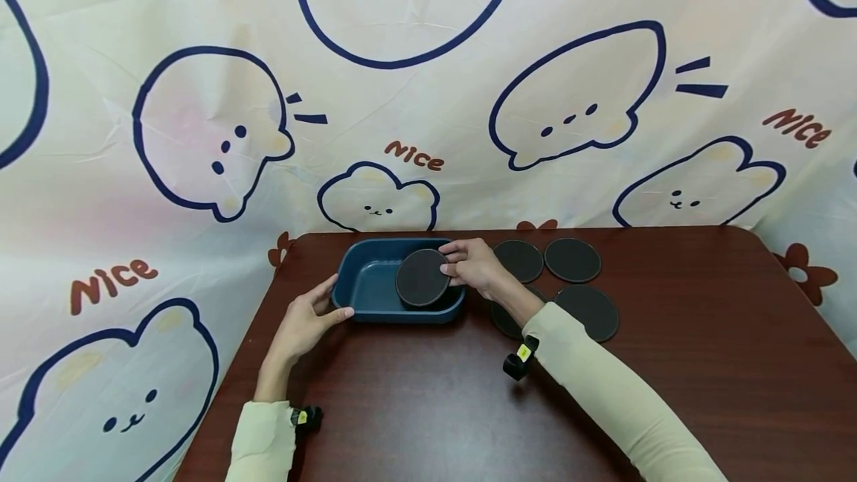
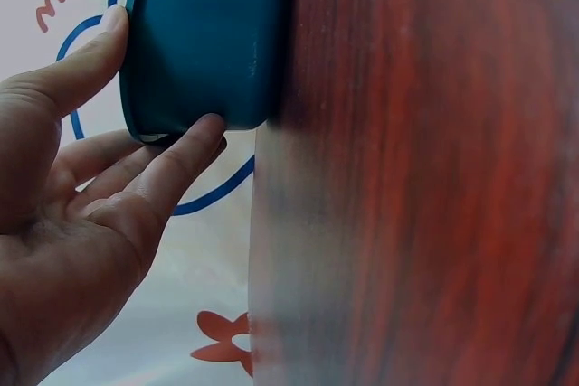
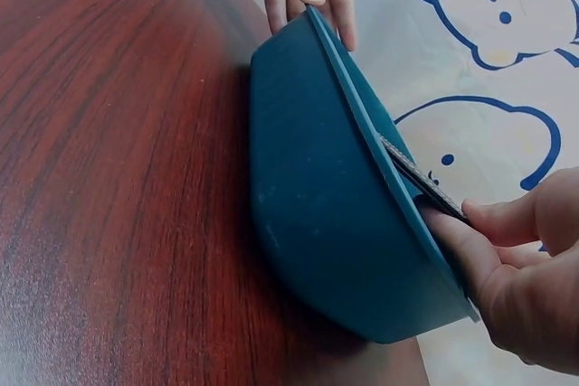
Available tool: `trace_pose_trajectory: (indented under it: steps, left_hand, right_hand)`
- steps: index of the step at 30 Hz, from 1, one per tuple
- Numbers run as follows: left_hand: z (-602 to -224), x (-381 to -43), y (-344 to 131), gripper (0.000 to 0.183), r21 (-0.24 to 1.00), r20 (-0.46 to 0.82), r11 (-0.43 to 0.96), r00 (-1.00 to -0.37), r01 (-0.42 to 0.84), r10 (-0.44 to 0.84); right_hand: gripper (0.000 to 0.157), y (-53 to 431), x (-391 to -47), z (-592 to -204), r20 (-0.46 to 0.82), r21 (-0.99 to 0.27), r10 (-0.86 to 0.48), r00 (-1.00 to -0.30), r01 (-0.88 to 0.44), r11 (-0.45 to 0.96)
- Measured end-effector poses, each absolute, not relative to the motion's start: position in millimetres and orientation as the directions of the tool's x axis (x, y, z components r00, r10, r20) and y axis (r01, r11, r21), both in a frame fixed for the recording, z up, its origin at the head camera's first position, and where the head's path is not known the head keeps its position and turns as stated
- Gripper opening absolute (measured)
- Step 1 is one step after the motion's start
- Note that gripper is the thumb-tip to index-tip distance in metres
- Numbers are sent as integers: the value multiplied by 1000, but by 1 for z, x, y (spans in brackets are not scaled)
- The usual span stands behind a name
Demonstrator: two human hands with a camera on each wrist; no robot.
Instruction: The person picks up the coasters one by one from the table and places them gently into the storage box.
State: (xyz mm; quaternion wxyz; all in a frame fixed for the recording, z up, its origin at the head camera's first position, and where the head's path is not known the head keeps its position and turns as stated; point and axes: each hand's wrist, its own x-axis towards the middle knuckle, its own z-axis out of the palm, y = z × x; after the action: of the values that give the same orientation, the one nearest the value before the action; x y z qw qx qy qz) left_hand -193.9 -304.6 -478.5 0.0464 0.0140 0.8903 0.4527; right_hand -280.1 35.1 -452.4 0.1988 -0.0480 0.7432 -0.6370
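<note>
A blue rectangular plastic basin (image 1: 375, 316) with rounded corners stands near the back edge of the table. My right hand (image 1: 477, 268) pinches a thin round black coaster (image 1: 422, 278) by its right edge, tilted over the right half of the basin. From the right wrist view, the coaster (image 3: 425, 183) shows edge-on at the rim, thumb on one face and fingers on the other. My left hand (image 1: 311, 318) touches the basin's left end, fingers fairly straight. In the left wrist view its thumb and fingertips (image 2: 210, 124) rest against the basin's outer wall (image 2: 204, 42).
Several more black coasters (image 1: 572, 260) lie flat on the dark red-brown wooden table (image 1: 428, 400), right of the basin and partly hidden by my right arm. A pale cloth (image 1: 462, 95) with cartoon drawings hangs behind the table.
</note>
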Motion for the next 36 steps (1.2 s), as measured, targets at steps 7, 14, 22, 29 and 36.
trace_pose_trajectory:
  steps: [7, 14, 22, 29, 36]
  left_hand:
    - [-478, -194, -305, 83, 806, -69, 591, -995, -15, 68]
    - [-478, -194, -305, 82, 803, -59, 596, -995, -3, 74]
    - [-478, -195, -305, 81, 801, -60, 599, -996, -6, 70]
    - [-479, -195, -305, 81, 803, -56, 596, -995, 0, 77]
    - [-479, -195, -305, 82, 808, -59, 589, -995, -3, 75]
  right_hand:
    - [44, 38, -278, -443, -229, -940, -358, -905, 110, 324]
    - [46, 50, -275, -430, -125, -855, -408, -905, -110, 506]
    - [51, 86, -274, -435, -104, -930, -393, -914, -50, 363]
    - [53, 132, -279, -444, -146, -970, -364, -920, 61, 236]
    - [58, 174, -285, -455, -153, -968, -311, -938, 79, 239]
